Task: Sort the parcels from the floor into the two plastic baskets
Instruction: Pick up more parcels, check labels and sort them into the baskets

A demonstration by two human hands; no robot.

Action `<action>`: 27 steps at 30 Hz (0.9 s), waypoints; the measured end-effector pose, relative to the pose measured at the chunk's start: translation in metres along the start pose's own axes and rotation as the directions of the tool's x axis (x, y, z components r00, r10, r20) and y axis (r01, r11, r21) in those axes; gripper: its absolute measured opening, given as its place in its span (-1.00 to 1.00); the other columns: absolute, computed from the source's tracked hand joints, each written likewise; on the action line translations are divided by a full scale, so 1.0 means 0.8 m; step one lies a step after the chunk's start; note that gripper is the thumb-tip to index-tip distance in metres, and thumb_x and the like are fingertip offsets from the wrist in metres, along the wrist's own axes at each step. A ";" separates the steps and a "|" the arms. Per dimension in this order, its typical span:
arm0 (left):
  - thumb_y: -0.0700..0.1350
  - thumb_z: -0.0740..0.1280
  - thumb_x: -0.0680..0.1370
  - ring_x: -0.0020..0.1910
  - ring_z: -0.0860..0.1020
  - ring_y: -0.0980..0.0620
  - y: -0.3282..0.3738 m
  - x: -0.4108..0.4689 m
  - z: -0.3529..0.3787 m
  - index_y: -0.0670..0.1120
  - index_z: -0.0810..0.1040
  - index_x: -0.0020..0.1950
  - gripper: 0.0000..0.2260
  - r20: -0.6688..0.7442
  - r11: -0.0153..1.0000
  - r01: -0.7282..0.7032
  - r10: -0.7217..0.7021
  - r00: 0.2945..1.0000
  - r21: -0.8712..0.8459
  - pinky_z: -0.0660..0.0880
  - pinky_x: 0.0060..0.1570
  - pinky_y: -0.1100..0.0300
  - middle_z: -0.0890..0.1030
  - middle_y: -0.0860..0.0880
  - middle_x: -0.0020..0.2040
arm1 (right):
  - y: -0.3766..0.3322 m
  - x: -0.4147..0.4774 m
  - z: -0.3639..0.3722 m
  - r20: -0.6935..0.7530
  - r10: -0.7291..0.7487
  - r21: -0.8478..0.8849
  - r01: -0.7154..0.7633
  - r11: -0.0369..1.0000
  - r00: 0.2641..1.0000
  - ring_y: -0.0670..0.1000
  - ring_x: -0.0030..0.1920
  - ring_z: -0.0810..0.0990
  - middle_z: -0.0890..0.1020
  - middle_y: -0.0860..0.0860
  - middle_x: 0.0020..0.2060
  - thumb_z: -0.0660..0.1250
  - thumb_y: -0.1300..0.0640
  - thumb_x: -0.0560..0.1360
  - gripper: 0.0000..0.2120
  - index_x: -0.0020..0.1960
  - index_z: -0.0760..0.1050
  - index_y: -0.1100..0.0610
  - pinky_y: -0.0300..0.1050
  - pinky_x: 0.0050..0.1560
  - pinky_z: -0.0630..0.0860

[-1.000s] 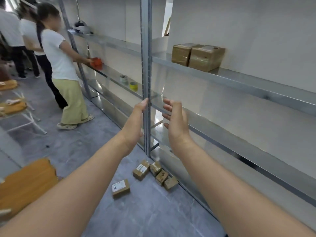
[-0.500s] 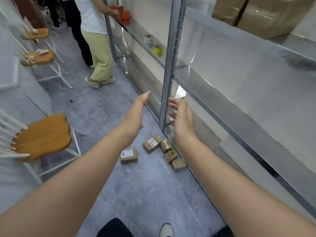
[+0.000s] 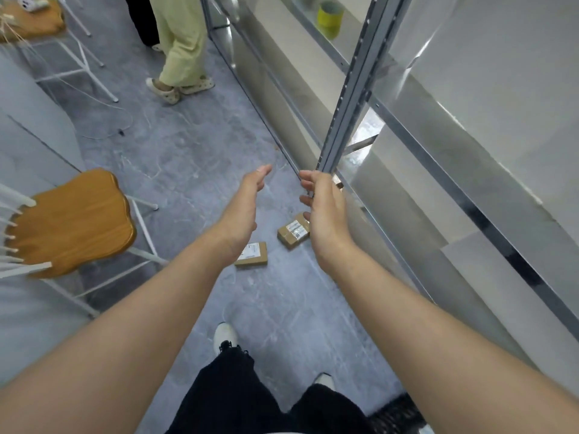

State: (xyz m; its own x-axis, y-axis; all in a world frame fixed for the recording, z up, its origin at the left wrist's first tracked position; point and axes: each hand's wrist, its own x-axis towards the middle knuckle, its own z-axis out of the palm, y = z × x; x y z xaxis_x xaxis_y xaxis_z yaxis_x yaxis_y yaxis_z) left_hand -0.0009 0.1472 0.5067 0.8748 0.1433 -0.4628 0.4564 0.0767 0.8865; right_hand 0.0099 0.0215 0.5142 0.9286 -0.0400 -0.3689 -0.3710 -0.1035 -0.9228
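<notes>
Containers: only the rack shelf [image 3: 354, 54] shows one, a yellow-green cup [image 3: 329, 17] standing on it, well beyond the fingertips; can't tell what's inside.

Hands: both arms stretched forward and down, palms facing each other. Left hand [image 3: 246, 211]: fingers [image 3: 261, 175] straight and together, holding nothing. Right hand [image 3: 327, 214]: fingers [image 3: 308, 180] loosely curled, nothing seen in them; fingertips overlap the foot of the rack post [image 3: 354, 89], can't tell if they touch it.

Parcels: both on the floor [image 3: 194, 145]. First parcel [image 3: 293, 234] sits between the hands, just palm-side of the right fingers, partly hidden by that hand. Second parcel [image 3: 253, 255] lies by the left wrist, back from the left fingertips, label up.

Edges/room: the rack's lower rail [image 3: 391, 242] runs along the outer side of the right hand. Wooden chair [image 3: 72, 220] is well outboard of the left fingers. Bare floor between chair and rack. Another person's legs [image 3: 181, 36] stand far past the fingertips.
</notes>
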 end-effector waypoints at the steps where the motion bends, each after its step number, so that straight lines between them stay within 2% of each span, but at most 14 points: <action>1: 0.35 0.04 0.61 0.59 0.16 -0.01 -0.001 0.016 -0.016 0.29 0.40 0.49 -0.52 0.001 1.000 0.015 -0.015 1.000 0.001 0.17 0.50 -0.20 0.29 0.08 0.58 | 0.001 0.011 0.020 -0.008 0.013 0.000 -0.013 1.000 1.000 0.01 0.38 0.57 0.64 -0.15 0.30 0.12 -0.29 0.44 -0.59 0.13 0.62 -0.22 0.23 0.50 0.45; 5: 0.28 0.01 0.66 0.57 0.19 0.01 -0.005 0.068 -0.069 0.26 0.39 0.51 -0.55 0.009 0.997 0.082 -0.082 0.997 0.011 0.16 0.49 -0.19 0.31 0.10 0.56 | 0.007 0.052 0.082 -0.014 0.058 -0.015 -0.058 0.998 0.998 -0.01 0.39 0.57 0.64 -0.17 0.30 0.10 -0.26 0.49 -0.62 0.13 0.61 -0.24 0.21 0.49 0.45; 8: 0.27 -0.04 0.68 0.45 0.24 0.07 -0.005 0.108 -0.094 0.26 0.41 0.48 -0.55 0.004 0.992 0.128 -0.128 0.992 0.015 0.15 0.48 -0.20 0.36 0.10 0.45 | 0.010 0.087 0.110 -0.013 0.104 -0.033 -0.105 0.994 0.994 -0.01 0.39 0.57 0.63 -0.17 0.32 0.10 -0.25 0.50 -0.61 0.17 0.60 -0.25 0.21 0.50 0.45; 11: 0.29 -0.08 0.68 0.41 0.26 0.11 -0.012 0.149 -0.100 0.27 0.43 0.43 -0.56 -0.001 0.987 0.160 -0.160 0.987 0.000 0.14 0.46 -0.18 0.36 0.13 0.39 | 0.022 0.129 0.124 -0.018 0.157 -0.031 -0.157 0.987 0.987 -0.04 0.36 0.59 0.65 -0.22 0.24 0.13 -0.23 0.50 -0.62 0.16 0.63 -0.22 0.19 0.50 0.46; 14: 0.30 -0.10 0.68 0.36 0.24 0.17 -0.035 0.198 -0.091 0.28 0.41 0.46 -0.53 -0.020 0.982 0.190 -0.190 0.982 0.000 0.12 0.49 -0.12 0.36 0.15 0.40 | 0.052 0.183 0.136 0.016 0.195 -0.032 -0.194 0.980 0.981 -0.08 0.31 0.60 0.65 -0.27 0.17 0.14 -0.21 0.50 -0.62 0.17 0.64 -0.21 0.11 0.47 0.49; 18: 0.29 -0.12 0.68 0.37 0.22 0.17 -0.089 0.270 -0.069 0.28 0.42 0.45 -0.54 -0.093 0.967 0.251 -0.254 0.963 -0.051 0.15 0.39 -0.03 0.35 0.10 0.48 | 0.119 0.261 0.155 0.084 0.248 -0.081 -0.242 0.967 0.965 -0.11 0.20 0.63 0.66 -0.24 0.07 0.13 -0.21 0.49 -0.63 0.14 0.62 -0.19 -0.03 0.31 0.54; 22: 0.28 -0.12 0.68 0.43 0.24 0.12 -0.151 0.340 -0.059 0.26 0.45 0.42 -0.54 -0.164 0.943 0.310 -0.327 0.931 -0.117 0.20 0.27 0.07 0.35 0.06 0.51 | 0.197 0.330 0.167 0.108 0.316 -0.149 -0.299 0.942 0.943 -0.13 0.18 0.61 0.65 -0.25 0.05 0.14 -0.19 0.50 -0.62 0.17 0.62 -0.15 -0.08 0.27 0.54; 24: 0.28 -0.12 0.69 0.43 0.25 0.12 -0.182 0.372 -0.062 0.24 0.45 0.43 -0.52 -0.179 0.931 0.341 -0.360 0.915 -0.129 0.24 0.22 0.10 0.35 0.05 0.51 | 0.234 0.360 0.169 0.109 0.371 -0.163 -0.352 0.922 0.922 -0.17 0.14 0.61 0.62 -0.28 0.05 0.16 -0.15 0.58 -0.66 0.23 0.61 -0.15 -0.13 0.16 0.51; 27: 0.28 -0.13 0.69 0.39 0.29 0.11 -0.234 0.417 -0.074 0.24 0.45 0.47 -0.50 -0.196 0.914 0.381 -0.402 0.894 -0.139 0.25 0.33 0.02 0.37 0.05 0.51 | 0.294 0.401 0.176 0.112 0.441 -0.177 -0.419 0.891 0.891 -0.24 0.01 0.60 0.61 -0.29 0.00 0.17 -0.02 0.75 -0.76 0.26 0.59 -0.14 -0.33 -0.05 0.44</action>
State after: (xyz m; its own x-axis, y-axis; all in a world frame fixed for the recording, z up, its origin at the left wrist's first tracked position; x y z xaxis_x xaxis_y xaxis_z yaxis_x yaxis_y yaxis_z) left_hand 0.1959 0.2389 0.1859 0.5667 0.2910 -0.7708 0.7278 0.2618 0.6339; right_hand 0.2203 0.1244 0.1628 0.6634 0.0304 -0.7477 -0.7190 -0.2511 -0.6481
